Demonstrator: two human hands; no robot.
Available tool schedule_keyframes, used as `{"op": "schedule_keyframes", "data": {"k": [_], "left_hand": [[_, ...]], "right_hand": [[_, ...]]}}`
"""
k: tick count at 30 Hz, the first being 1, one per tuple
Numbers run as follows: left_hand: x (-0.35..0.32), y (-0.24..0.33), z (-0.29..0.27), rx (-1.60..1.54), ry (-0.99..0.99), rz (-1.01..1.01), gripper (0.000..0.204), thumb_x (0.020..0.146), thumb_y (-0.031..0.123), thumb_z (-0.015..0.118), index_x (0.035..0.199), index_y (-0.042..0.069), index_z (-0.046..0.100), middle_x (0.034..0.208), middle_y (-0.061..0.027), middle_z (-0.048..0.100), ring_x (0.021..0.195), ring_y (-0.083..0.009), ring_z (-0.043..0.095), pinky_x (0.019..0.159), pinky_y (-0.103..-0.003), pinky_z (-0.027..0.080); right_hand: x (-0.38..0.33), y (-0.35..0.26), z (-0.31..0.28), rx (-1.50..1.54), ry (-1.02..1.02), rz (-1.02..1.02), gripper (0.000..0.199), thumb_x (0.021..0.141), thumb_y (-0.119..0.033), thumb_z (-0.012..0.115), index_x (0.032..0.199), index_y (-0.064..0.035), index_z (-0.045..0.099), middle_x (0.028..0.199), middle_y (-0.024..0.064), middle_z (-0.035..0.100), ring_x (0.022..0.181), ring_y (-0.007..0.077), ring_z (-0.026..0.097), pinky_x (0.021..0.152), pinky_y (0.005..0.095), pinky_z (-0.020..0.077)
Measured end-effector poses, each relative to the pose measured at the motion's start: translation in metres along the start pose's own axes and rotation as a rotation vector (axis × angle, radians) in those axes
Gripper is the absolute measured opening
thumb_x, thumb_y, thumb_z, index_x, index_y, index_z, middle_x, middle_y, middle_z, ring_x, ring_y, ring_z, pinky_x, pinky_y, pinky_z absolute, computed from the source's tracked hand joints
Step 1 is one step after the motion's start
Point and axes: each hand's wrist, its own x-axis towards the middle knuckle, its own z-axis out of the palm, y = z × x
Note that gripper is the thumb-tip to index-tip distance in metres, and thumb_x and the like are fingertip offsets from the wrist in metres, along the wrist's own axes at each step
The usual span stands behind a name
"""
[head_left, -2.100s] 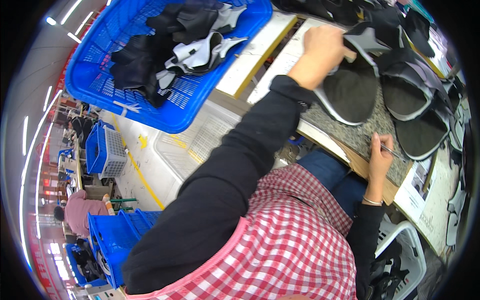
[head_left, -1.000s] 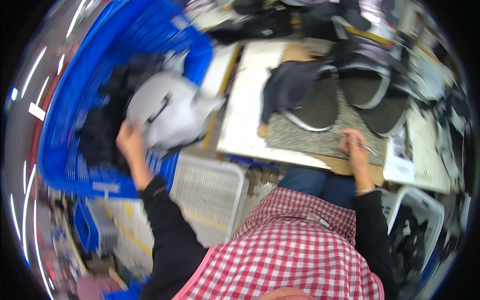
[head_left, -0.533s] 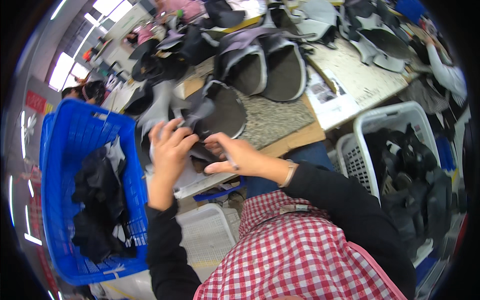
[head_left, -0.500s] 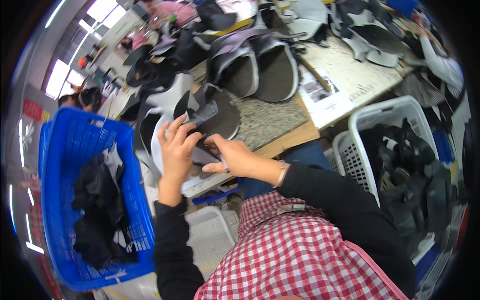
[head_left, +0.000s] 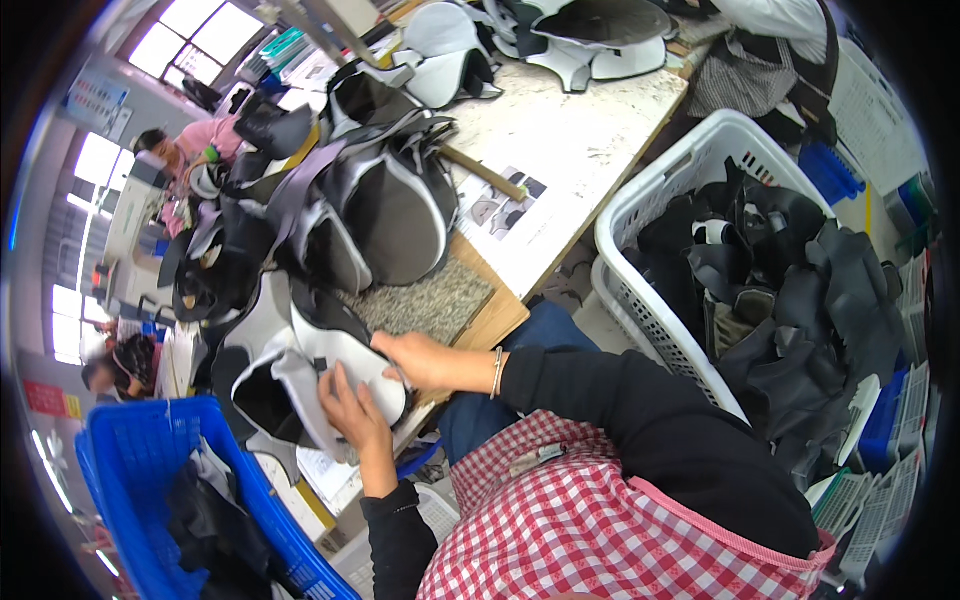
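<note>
Near the bench's front edge lies a black-and-white shoe upper (head_left: 340,350) with its white side facing up. My left hand (head_left: 358,415) rests on the white surface, fingers stretched out and slightly apart. At the upper's right edge, my right hand (head_left: 418,362) is closed, thumb on top and the other fingers mostly hidden beneath. A dark opening (head_left: 270,400) shows at the piece's left. Just behind stands a bunch of shoe uppers (head_left: 390,220) with dark linings and white rims.
A speckled board (head_left: 430,305) sits on the bench beside a wooden stick (head_left: 485,172) and a printed sheet (head_left: 500,205). A blue basket (head_left: 130,425) at left and a white basket (head_left: 625,240) at right hold dark pieces. Other people (head_left: 200,145) sit beyond.
My view has swung to the right. The white face of the upper is now spread under my hands; my left hand has moved down onto it, and my right hand has closed at its edge.
</note>
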Motion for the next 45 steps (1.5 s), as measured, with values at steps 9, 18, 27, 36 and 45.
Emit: {"op": "schedule_keyframes", "data": {"k": [9, 18, 27, 36, 45], "left_hand": [[0.017, 0.004, 0.024, 0.117, -0.197, -0.018, 0.045, 0.106, 0.022, 0.045, 0.147, 0.007, 0.051, 0.162, -0.0286, 0.031, 0.147, -0.0485, 0.033, 0.120, -0.053, 0.027], [0.021, 0.001, 0.027, -0.007, -0.234, -0.056, 0.050, 0.110, 0.031, 0.038, 0.154, 0.009, 0.047, 0.165, -0.0282, 0.026, 0.152, -0.0476, 0.027, 0.122, -0.054, 0.025], [0.045, -0.007, 0.034, 0.146, -0.211, 0.092, 0.047, 0.111, 0.027, 0.043, 0.153, 0.008, 0.048, 0.165, -0.0253, 0.031, 0.153, -0.0444, 0.027, 0.124, -0.053, 0.019], [0.036, -0.013, 0.042, 0.178, -0.116, 0.103, 0.045, 0.105, 0.017, 0.053, 0.150, 0.007, 0.053, 0.160, -0.0270, 0.038, 0.149, -0.0446, 0.034, 0.122, -0.052, 0.025], [0.025, -0.034, 0.059, -0.178, -0.177, 0.043, 0.052, 0.107, 0.026, 0.051, 0.156, 0.012, 0.045, 0.151, -0.0238, 0.051, 0.142, -0.0407, 0.044, 0.119, -0.047, 0.030]], "right_hand": [[0.000, 0.007, -0.003, 0.206, 0.016, 0.036, 0.037, 0.086, -0.013, 0.070, 0.109, 0.0009, 0.046, 0.085, 0.0300, 0.063, 0.083, 0.0523, 0.063, 0.069, 0.0551, 0.0513], [-0.004, 0.006, 0.000, 0.330, 0.139, -0.086, 0.039, 0.083, -0.001, 0.067, 0.118, -0.0014, 0.050, 0.110, 0.0223, 0.053, 0.102, 0.0437, 0.054, 0.087, 0.0477, 0.0466], [-0.004, 0.015, 0.009, 0.168, 0.186, -0.244, 0.040, 0.077, 0.002, 0.066, 0.115, -0.0043, 0.055, 0.104, 0.0192, 0.057, 0.103, 0.0408, 0.054, 0.087, 0.0465, 0.0464], [-0.006, 0.012, 0.007, 0.048, 0.172, -0.191, 0.036, 0.077, 0.001, 0.065, 0.112, -0.0052, 0.059, 0.106, 0.0198, 0.062, 0.104, 0.0432, 0.057, 0.089, 0.0488, 0.0482], [-0.005, 0.011, -0.003, -0.120, 0.149, -0.108, 0.034, 0.085, -0.016, 0.069, 0.118, -0.0108, 0.064, 0.114, 0.0153, 0.068, 0.109, 0.0389, 0.065, 0.093, 0.0476, 0.0528]]}}
